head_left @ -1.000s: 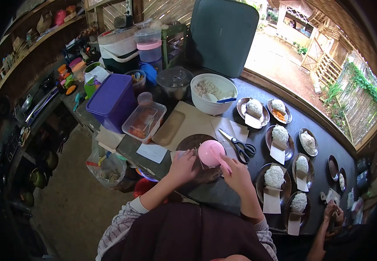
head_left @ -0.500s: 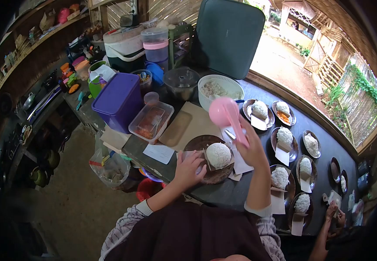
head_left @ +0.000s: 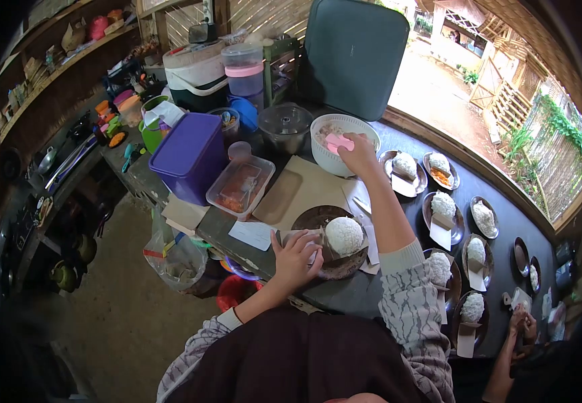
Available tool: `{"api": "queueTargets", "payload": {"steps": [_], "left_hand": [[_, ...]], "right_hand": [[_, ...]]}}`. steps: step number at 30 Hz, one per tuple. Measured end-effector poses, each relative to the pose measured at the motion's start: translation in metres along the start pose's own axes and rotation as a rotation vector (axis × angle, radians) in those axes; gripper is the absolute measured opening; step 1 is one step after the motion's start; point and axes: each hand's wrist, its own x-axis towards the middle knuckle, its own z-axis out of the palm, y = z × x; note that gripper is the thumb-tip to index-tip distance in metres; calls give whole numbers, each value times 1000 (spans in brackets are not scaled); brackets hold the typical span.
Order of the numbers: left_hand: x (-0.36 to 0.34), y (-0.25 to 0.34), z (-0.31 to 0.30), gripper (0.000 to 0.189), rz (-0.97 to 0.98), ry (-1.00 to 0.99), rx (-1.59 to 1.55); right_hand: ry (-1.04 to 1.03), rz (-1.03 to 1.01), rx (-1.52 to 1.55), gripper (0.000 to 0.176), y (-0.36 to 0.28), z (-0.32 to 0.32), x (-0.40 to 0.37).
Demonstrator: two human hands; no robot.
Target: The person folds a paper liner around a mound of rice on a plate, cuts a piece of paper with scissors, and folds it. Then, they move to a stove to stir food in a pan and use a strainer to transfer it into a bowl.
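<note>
Our right hand [head_left: 358, 153]'s pinching the pink scoop [head_left: 339, 142] in the white rice basket [head_left: 331, 161], far side of the dark worktop [head_left: 334, 294]. Left hand [head_left: 297, 256]'s spread by the rice mound [head_left: 344, 236]. Shelves [head_left: 69, 57] far left, bright window opening right.

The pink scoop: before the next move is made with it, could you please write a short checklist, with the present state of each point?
1. Pink scoop gripped: ok, the right hand holds it at the white basket.
2. Rice available in the white basket: ok, some is visible beside the scoop.
3. Scoop filled: cannot tell, its bowl is not clearly visible.
4. Rice mound intact: ok, it sits rounded on the dark plate.
5. Left hand off the mound: ok, it lies to its left.
6. Scissors closed: cannot tell, the right arm hides most of them.
</note>
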Motion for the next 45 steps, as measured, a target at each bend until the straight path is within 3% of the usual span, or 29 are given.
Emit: {"api": "queueTargets", "payload": {"steps": [7,13,18,22,28,30,32,34,36,38,42,45], "left_hand": [[1,-10,-8,8,-59,-26,-102],[56,-45,-15,20,-257,-119,-421],[80,-59,6,31,-292,-526,-158],[83,-67,18,34,-308,-540,-98],[80,-68,1,40,-402,-654,-137],[75,-69,-7,39,-318,-647,-103],[75,-63,-17,38,-374,-710,-32],[74,-58,-20,38,-433,-773,37],[71,-52,-14,30,-212,-485,100],[78,-50,-9,29,-167,-563,29],[79,-50,6,27,-47,-745,-21],[79,-53,15,26,-15,-757,-42]], "right_hand": [[114,-22,230,37,17,-33,-63],[-79,281,346,20,77,-25,-116],[-191,-5,9,20,108,10,-121],[-246,-108,-20,18,117,19,-116],[-264,-98,-34,16,126,21,-111],[-250,-141,-67,16,126,22,-111],[-182,-93,83,16,123,18,-112],[-254,-19,148,15,102,4,-116],[-327,57,213,15,94,4,-116],[-379,140,292,15,93,7,-113],[-441,98,240,18,95,11,-106],[-501,103,232,17,96,14,-103]]}}
